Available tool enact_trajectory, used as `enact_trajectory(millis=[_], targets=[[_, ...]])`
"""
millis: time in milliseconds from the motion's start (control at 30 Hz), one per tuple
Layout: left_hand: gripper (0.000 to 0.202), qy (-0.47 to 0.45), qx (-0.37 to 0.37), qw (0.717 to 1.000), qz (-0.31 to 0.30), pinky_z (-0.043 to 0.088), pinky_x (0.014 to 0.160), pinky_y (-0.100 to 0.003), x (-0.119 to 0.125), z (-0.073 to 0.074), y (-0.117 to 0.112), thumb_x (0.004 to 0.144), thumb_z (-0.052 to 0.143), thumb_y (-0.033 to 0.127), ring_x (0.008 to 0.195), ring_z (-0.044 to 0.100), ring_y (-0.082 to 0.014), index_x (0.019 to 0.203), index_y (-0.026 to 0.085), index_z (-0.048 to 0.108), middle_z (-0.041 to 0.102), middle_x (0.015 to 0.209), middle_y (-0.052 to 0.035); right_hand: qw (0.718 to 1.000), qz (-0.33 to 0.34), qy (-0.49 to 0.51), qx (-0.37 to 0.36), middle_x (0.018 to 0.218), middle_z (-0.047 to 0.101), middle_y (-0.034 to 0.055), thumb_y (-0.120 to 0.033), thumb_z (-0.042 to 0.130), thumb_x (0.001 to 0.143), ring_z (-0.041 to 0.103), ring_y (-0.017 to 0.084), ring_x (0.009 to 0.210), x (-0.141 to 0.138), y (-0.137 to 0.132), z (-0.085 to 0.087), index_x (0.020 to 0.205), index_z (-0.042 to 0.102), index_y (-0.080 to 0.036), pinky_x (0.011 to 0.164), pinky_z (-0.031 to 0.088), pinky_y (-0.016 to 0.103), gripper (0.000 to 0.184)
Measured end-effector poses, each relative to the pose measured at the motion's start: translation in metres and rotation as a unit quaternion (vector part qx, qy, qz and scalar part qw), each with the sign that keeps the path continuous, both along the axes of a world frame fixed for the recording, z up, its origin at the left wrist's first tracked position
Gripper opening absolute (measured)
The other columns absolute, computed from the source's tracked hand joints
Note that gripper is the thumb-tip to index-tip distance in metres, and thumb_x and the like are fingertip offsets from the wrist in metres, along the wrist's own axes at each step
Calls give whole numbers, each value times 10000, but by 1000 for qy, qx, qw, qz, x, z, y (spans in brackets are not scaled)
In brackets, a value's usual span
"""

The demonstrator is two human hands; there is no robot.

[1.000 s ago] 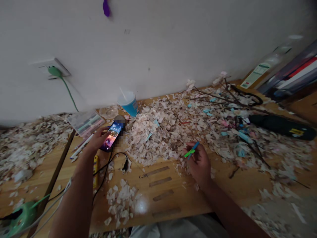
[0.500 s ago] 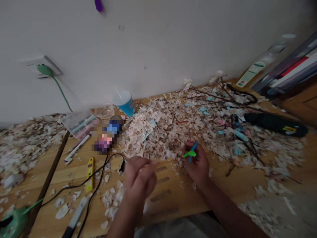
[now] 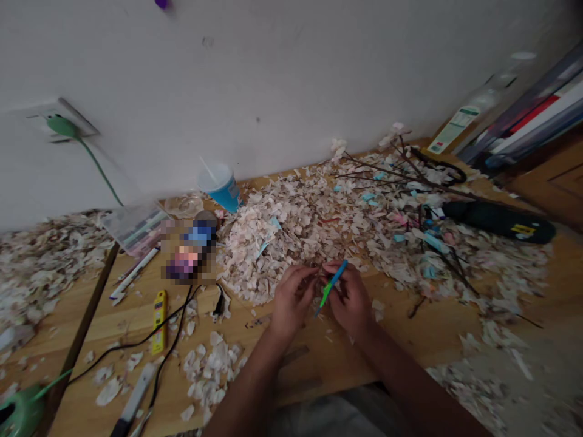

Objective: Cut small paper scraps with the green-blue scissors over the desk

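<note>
In front of the big heap of dry petals (image 3: pixel 255 261), my two hands meet with fingertips close together. My right hand (image 3: pixel 353 300) is closed around a slim blue stick with a bright green piece (image 3: pixel 328 291) on it, tilted with its upper end to the right. Beside it, my left hand (image 3: pixel 294 297) has thumb and fingers drawn into a pinch. Whatever lies between those fingertips is too small and dark to make out.
A blue cup (image 3: pixel 223 188) and a phone (image 3: pixel 194 249) stand left of the heap. Nearer lie a yellow cutter-blade case (image 3: pixel 159 321), a black cable (image 3: pixel 180 309) and a knife (image 3: pixel 136 394). Twigs (image 3: pixel 410 176) and a dark umbrella-like bundle (image 3: pixel 496 221) lie at right.
My left hand has moved right and up to meet my right hand. The blue stick with its green piece has turned in my right hand. The view has shifted slightly.
</note>
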State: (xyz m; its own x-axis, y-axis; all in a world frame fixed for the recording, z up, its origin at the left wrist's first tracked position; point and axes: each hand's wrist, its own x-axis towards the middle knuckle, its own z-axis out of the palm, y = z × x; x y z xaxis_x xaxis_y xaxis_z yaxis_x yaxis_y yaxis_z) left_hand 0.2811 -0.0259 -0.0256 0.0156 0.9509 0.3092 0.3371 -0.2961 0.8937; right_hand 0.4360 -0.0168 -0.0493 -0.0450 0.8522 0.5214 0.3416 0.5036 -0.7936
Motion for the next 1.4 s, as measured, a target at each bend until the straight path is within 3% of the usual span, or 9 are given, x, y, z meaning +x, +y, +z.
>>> enact_trajectory(millis=[133, 233, 400, 533, 633, 900, 1133, 1300, 1400], targets=[[118, -26, -18, 999, 19, 517, 776, -288, -3, 1, 2, 882, 658, 200, 858, 662, -173, 951, 225, 750, 717, 914, -64, 999, 34, -25, -7, 1188, 643, 67, -61, 541, 882, 621, 232, 1162, 1, -1, -2, 1228, 576, -316, 998, 542, 430, 430], [75, -124, -79, 987, 59, 511, 715, -266, -5, -2, 4, 843, 706, 241, 779, 661, -160, 896, 206, 745, 719, 838, -53, 999, 34, -25, -15, 1197, 654, 62, -93, 579, 886, 630, 234, 1157, 2, -2, -3, 1244, 573, -320, 994, 544, 421, 424], [225, -376, -168, 905, 104, 540, 707, -251, -8, -4, 10, 725, 834, 312, 696, 668, -130, 818, 186, 673, 708, 750, -10, 997, 40, -47, -41, 1203, 644, 71, -115, 573, 874, 636, 242, 1115, 1, -2, 0, 1277, 552, -313, 931, 558, 409, 450], [345, -502, -173, 842, 99, 564, 752, -264, -10, -1, 15, 631, 896, 264, 737, 693, -128, 875, 203, 660, 706, 789, 18, 994, 31, -61, -84, 1064, 621, 64, -168, 586, 858, 632, 193, 839, -2, -2, -1, 1297, 509, -285, 721, 569, 330, 461], [408, -527, -183, 824, 103, 565, 767, -251, -10, 2, 17, 608, 909, 249, 751, 693, -116, 947, 208, 687, 693, 805, 28, 994, 3, -72, -79, 1037, 594, 64, -205, 608, 842, 605, 198, 824, -3, -1, -4, 1289, 485, -269, 719, 556, 343, 469], [382, -538, -201, 815, 85, 534, 696, -224, -9, 9, 12, 611, 908, 322, 695, 619, -94, 699, 165, 571, 611, 721, 31, 985, 3, -166, -43, 1208, 564, 149, -285, 668, 810, 553, 346, 1166, -6, -2, -12, 1314, 426, -243, 950, 509, 546, 560], [457, -546, -208, 806, 92, 527, 704, -215, -6, 6, 10, 551, 938, 284, 704, 624, -85, 901, 205, 655, 649, 808, 28, 977, 12, -213, -9, 1196, 576, 174, -245, 631, 799, 559, 358, 1135, -7, -2, -16, 1306, 428, -214, 937, 520, 563, 547], [364, -558, -230, 793, 82, 505, 616, -211, -2, 4, 8, 582, 920, 285, 638, 610, -89, 747, 176, 614, 641, 733, 30, 973, 14, -228, -6, 1180, 580, 173, -233, 617, 788, 565, 356, 1103, -8, -2, -17, 1278, 438, -212, 906, 532, 559, 522], [380, -566, -246, 783, 83, 484, 559, -210, 0, 3, 6, 568, 923, 282, 601, 602, -96, 770, 186, 615, 649, 721, 33, 974, 19, -225, -14, 1164, 584, 172, -220, 608, 782, 567, 356, 1100, -8, -2, -16, 1267, 440, -208, 899, 536, 557, 513]])
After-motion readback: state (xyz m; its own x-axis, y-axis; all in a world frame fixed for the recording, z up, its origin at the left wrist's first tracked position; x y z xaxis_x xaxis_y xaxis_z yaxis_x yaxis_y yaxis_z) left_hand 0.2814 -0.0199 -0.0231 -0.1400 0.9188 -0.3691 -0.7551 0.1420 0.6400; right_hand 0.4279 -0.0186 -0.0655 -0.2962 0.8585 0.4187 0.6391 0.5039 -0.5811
